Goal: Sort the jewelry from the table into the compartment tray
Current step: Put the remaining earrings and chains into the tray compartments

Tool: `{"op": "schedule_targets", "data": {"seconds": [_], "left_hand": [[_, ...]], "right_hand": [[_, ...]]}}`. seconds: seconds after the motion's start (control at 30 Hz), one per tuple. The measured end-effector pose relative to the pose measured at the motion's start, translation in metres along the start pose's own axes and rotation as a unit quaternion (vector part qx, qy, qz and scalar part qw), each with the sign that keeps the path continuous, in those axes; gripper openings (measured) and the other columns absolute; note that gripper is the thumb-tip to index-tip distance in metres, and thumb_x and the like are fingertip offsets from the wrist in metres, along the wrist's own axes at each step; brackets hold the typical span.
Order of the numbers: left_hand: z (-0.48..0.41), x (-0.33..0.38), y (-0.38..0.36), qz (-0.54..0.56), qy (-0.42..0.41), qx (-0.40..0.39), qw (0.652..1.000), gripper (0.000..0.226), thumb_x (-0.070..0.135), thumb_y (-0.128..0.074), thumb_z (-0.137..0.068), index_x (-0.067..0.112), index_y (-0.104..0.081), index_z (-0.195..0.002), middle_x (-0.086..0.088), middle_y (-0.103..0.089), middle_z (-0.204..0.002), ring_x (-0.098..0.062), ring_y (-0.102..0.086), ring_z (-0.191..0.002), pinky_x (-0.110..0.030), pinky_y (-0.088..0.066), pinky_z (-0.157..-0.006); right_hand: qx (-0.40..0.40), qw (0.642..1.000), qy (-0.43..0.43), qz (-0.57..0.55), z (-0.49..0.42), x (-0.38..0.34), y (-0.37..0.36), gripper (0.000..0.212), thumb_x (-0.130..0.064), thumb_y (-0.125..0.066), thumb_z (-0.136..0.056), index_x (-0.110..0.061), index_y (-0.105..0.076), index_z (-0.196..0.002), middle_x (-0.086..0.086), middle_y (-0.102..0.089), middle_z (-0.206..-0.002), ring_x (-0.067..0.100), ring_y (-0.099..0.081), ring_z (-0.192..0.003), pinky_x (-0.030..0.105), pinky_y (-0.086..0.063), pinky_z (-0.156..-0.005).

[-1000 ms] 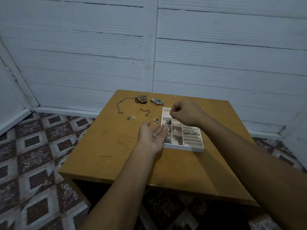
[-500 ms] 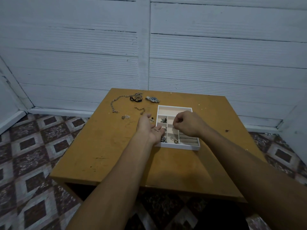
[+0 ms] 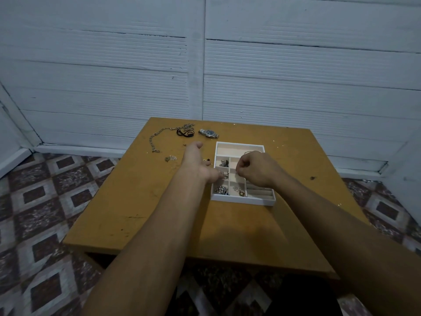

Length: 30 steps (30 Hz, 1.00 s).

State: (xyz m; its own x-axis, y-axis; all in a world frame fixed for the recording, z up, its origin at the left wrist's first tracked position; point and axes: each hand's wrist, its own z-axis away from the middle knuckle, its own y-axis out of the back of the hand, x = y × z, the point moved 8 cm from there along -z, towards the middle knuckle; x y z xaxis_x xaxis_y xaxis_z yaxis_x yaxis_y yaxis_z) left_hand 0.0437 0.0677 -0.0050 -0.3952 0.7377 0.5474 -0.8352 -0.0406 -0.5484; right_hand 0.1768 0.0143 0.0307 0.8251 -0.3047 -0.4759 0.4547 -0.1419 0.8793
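A white compartment tray [image 3: 239, 144] sits on the wooden table [image 3: 141, 201], with small jewelry in its left and middle cells. My left hand [image 3: 197, 164] lies flat beside the tray's left wall, thumb pointing away from me, and a few small silver pieces [image 3: 222, 175] sit at its fingertips by the tray rim. My right hand [image 3: 258, 171] hovers over the tray's middle cells with its fingers curled and the tips pinched on a tiny piece that barely shows. Loose on the table are a silver chain [image 3: 154, 139], a wristwatch [image 3: 208, 133], a black band [image 3: 185, 133] and a small clump [image 3: 170, 158].
Tiny studs [image 3: 208, 160] lie between my left hand and the tray. The table stands against a white panelled wall [image 3: 136, 76], with patterned floor tiles [image 3: 45, 201] to the left and right. The table's near edge runs under my forearms.
My left hand has turned from palm-up to lying beside the tray and moved forward. My right hand dropped from above the tray's far end to its middle cells.
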Motion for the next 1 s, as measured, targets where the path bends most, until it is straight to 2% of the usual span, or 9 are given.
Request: {"op": "schedule_targets", "data": {"seconds": [0.17,0.27,0.37,0.43,0.53,0.63,0.73,0.87,1.0], "left_hand": [[-0.008,0.003,0.0,-0.008,0.005,-0.008,1.0,0.064,0.029,-0.055,-0.088,0.011,-0.03,-0.145,-0.021,-0.038,-0.143,-0.052,-0.028,-0.136,-0.065,-0.02,-0.111],[-0.013,0.0,0.0,0.001,0.022,-0.018,1.0,0.072,0.031,-0.057,-0.087,0.006,-0.027,-0.147,-0.025,-0.032,-0.148,-0.049,-0.028,-0.137,-0.061,-0.021,-0.112],[-0.009,-0.002,-0.001,0.009,0.033,-0.047,0.998,0.074,0.032,-0.055,-0.089,0.0,-0.023,-0.148,-0.03,-0.028,-0.149,-0.047,-0.026,-0.139,-0.055,-0.023,-0.114],[-0.002,0.001,-0.002,0.014,0.023,-0.086,0.996,0.068,0.03,-0.052,-0.092,0.0,-0.026,-0.146,-0.029,-0.033,-0.147,-0.044,-0.034,-0.135,-0.049,-0.032,-0.113],[0.002,0.014,0.012,-0.021,-0.028,-0.107,0.994,0.042,0.025,-0.051,-0.094,0.005,-0.046,-0.13,-0.023,-0.052,-0.133,-0.035,-0.056,-0.115,-0.042,-0.049,-0.097],[0.004,0.03,0.04,-0.077,-0.084,-0.087,0.99,0.02,0.019,-0.049,-0.094,0.008,-0.056,-0.109,-0.013,-0.066,-0.114,-0.026,-0.065,-0.098,-0.034,-0.055,-0.081],[0.008,0.045,0.071,-0.129,-0.136,-0.031,0.982,0.016,0.017,-0.049,-0.096,0.008,-0.06,-0.103,-0.01,-0.069,-0.105,-0.024,-0.066,-0.094,-0.032,-0.055,-0.075],[0.019,0.064,0.095,-0.261,-0.215,0.011,0.941,0.017,0.021,-0.053,-0.096,0.009,-0.065,-0.097,-0.011,-0.068,-0.095,-0.022,-0.064,-0.084,-0.038,-0.055,-0.077],[0.028,0.079,0.1,-0.397,-0.295,0.01,0.869,0.017,0.021,-0.05,-0.098,0.011,-0.064,-0.102,-0.007,-0.067,-0.107,-0.021,-0.065,-0.093,-0.033,-0.053,-0.08]], "right_hand": [[-0.002,1.0,0.003,0.005,-0.001,-0.004,-0.007,0.017,-0.011,-0.058,-0.085,-0.012,-0.074,-0.083,0.003,-0.071,-0.09,0.017,-0.061,-0.081,0.029,-0.05,-0.072],[-0.01,1.0,0.001,0.006,-0.002,-0.004,-0.013,0.017,-0.009,-0.058,-0.084,-0.012,-0.074,-0.085,0.004,-0.072,-0.09,0.019,-0.063,-0.085,0.034,-0.053,-0.078],[-0.006,1.0,0.003,-0.002,-0.003,-0.007,-0.015,0.016,-0.008,-0.058,-0.085,-0.012,-0.073,-0.085,0.005,-0.072,-0.089,0.02,-0.063,-0.084,0.033,-0.053,-0.076],[-0.003,1.0,0.001,-0.003,-0.003,-0.008,-0.018,0.017,-0.009,-0.057,-0.085,-0.014,-0.073,-0.083,0.004,-0.072,-0.086,0.02,-0.064,-0.082,0.031,-0.052,-0.073],[-0.002,1.0,0.0,-0.014,-0.002,-0.012,-0.023,0.02,-0.01,-0.054,-0.082,-0.019,-0.07,-0.074,0.0,-0.071,-0.074,0.018,-0.066,-0.074,0.029,-0.054,-0.069],[0.002,1.0,0.011,-0.019,-0.002,-0.021,-0.028,0.021,-0.011,-0.055,-0.084,-0.022,-0.069,-0.073,-0.005,-0.069,-0.073,0.016,-0.065,-0.072,0.027,-0.051,-0.064],[0.008,0.999,0.035,-0.035,0.0,-0.034,-0.031,0.021,-0.012,-0.055,-0.085,-0.025,-0.068,-0.076,-0.006,-0.068,-0.08,0.014,-0.062,-0.077,0.027,-0.048,-0.067],[0.01,0.997,0.06,-0.036,-0.001,-0.047,-0.035,0.018,-0.014,-0.057,-0.087,-0.023,-0.072,-0.084,-0.007,-0.069,-0.083,0.011,-0.063,-0.076,0.03,-0.053,-0.071],[0.004,0.998,0.061,-0.024,-0.009,-0.053,-0.036,0.015,-0.015,-0.059,-0.086,-0.023,-0.072,-0.087,-0.006,-0.068,-0.084,0.012,-0.062,-0.081,0.029,-0.05,-0.073]]}}
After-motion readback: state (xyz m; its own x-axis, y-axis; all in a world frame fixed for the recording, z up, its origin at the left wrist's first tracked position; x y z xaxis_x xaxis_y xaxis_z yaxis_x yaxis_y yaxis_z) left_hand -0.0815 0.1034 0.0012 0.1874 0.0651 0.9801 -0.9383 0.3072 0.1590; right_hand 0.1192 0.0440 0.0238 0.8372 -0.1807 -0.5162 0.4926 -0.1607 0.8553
